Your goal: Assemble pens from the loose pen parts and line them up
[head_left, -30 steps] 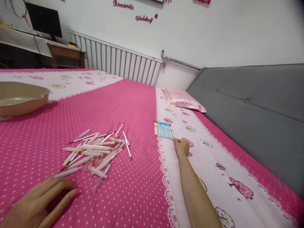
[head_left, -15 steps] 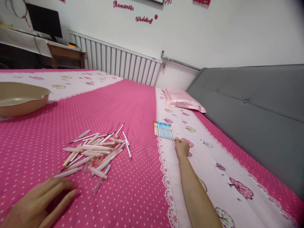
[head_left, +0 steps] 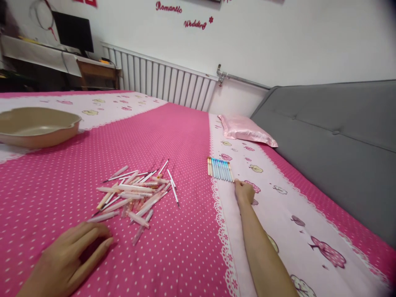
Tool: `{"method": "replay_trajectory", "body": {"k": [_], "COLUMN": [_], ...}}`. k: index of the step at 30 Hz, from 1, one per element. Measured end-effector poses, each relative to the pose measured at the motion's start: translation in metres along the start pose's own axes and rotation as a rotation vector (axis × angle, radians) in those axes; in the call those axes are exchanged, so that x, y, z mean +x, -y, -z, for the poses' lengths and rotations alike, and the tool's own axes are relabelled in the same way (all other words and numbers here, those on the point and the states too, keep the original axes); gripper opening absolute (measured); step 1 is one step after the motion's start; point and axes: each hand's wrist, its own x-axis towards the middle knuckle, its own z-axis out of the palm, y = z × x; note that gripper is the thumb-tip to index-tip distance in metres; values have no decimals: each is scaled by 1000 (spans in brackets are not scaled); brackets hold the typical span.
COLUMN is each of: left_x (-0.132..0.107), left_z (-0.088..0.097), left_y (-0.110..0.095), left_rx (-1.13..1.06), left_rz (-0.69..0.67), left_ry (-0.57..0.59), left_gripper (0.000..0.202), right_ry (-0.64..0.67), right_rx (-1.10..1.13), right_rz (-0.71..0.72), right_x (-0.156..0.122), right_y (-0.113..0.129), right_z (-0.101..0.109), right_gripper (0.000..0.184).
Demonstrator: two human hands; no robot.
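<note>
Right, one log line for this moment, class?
left hand: on bedspread near stick pile | right hand: at right end of stick row | row contact: unclear

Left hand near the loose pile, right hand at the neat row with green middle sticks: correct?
Green is wrong: the head view shows blue middle sticks. The left hand is near the loose pile, the right hand at the neat row.

On the bed (head_left: 185,136), a pile of pens (head_left: 136,188) is laid left of a row (head_left: 221,170). The left hand (head_left: 71,255) is placed at the pile's near left, the right hand (head_left: 245,192) at the row's near right corner. A basin (head_left: 62,135) is set behind the pile (farther left), a pillow (head_left: 244,129) behind the row.
</note>
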Motion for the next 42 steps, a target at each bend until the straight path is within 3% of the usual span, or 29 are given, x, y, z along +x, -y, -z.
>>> {"method": "replay_trajectory", "body": {"k": [3,9,11,14,17,19,24,27,42], "left_x": [-1,-2,-4,-6,-8,-9,-10,-11,-9], "left_z": [4,12,12,11,10,10,8,8,8], "left_y": [1,-7,-8,-9,-10,-10,-10,-10,-8], "left_rx": [-75,-99,-106,-110,-119,-128,-171,-197,-292], "left_rz": [-72,-127,-143,-164,-166,-161,-128,-107,-65], "left_ry": [88,33,12,2,9,16,34,29,-14], "left_gripper": [28,17,14,9,8,8,10,13,21], "right_ry": [-27,-43,46,295,553,603,444,420,337], "right_rx": [37,195,308,346,250,173,34,-46,-260], "right_rz": [46,291,447,632,778,867,1076,1136,1125], "right_x": [-5,-35,-55,-92,-127,-145,-179,-191,-222], "right_y": [3,34,48,64,70,67,50,42,29], "right_z": [4,12,15,16,12,5,-18,-27,-34], "right_gripper": [30,36,41,49,55,57,58,57,61]}}
